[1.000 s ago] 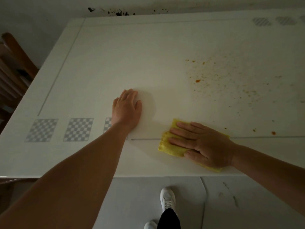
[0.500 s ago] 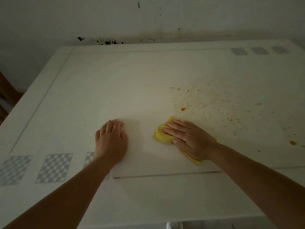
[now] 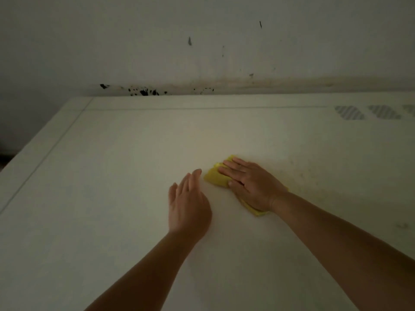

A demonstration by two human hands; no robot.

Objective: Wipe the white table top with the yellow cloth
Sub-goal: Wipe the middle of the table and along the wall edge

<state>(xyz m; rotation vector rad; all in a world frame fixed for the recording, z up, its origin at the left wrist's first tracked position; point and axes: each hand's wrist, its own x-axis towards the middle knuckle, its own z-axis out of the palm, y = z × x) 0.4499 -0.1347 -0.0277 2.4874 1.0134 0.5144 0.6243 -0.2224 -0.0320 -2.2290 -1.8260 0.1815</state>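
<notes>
Yellow cloth (image 3: 215, 176) lies bunched flat on the white table top (image 3: 112, 187), right of centre and about midway between the near and far edges. The right hand (image 3: 251, 184) presses down on it, palm flat, fingers (image 3: 233, 165) stretched out and close together, pointing far-left; cloth shows beyond the fingertips and as a corner by the wrist. The left hand (image 3: 189, 205) sits just left of the cloth, apart from it, fingers straight and together, gripping nothing; whether its palm touches the surface cannot be told.

Edges: the far edge meets the wall (image 3: 202, 41), which carries black marks (image 3: 143, 92) and a brownish stain along the joint. The left edge runs diagonally from the far-left corner toward the near left, with a thin inlaid line just inside it. Grey striped patches (image 3: 350, 112) sit at the far right. A wide bare surface lies left of and beyond the hands.

Against half a second ago: the cloth and right hand are farther from the near edge, over the ground where orange specks lay. Only faint yellowish smears (image 3: 314, 176) show to the right now. The left hand has shifted closer to the cloth. The checked patches and the near edge are out of view.
</notes>
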